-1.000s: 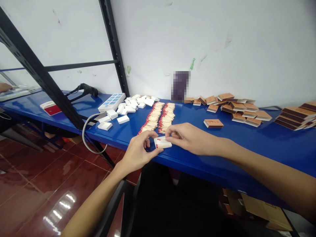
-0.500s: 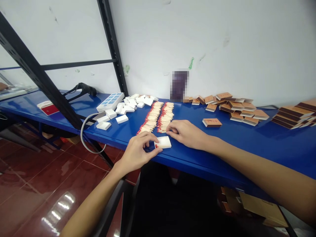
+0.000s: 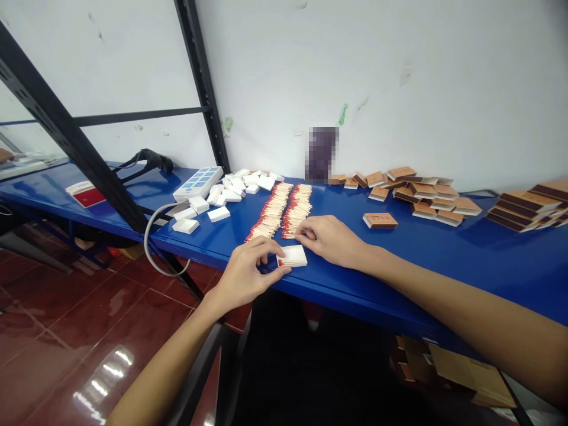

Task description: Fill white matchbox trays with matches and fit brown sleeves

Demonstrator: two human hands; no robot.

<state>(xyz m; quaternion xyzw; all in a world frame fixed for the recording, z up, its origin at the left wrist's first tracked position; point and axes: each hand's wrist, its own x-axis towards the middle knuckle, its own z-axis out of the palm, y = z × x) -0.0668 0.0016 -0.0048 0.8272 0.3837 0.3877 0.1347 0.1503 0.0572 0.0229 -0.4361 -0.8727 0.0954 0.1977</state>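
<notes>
My left hand (image 3: 248,273) grips a small white matchbox tray (image 3: 293,255) partly filled with red-tipped matches, holding it at the front edge of the blue table (image 3: 444,248). My right hand (image 3: 331,239) rests just behind the tray, fingers curled and pinched at the near end of two rows of loose matches (image 3: 284,210). What the right fingers hold is too small to make out.
Empty white trays (image 3: 222,198) and a white power strip (image 3: 198,182) lie to the left. Brown matchbox sleeves (image 3: 421,195) are piled at the right, one single sleeve (image 3: 379,220) nearer. A black shelf post (image 3: 71,136) crosses the left side.
My right hand lifted off the tray and moved back to the near end of the match rows. The left hand kept hold of the tray, which now lies flatter on the table.
</notes>
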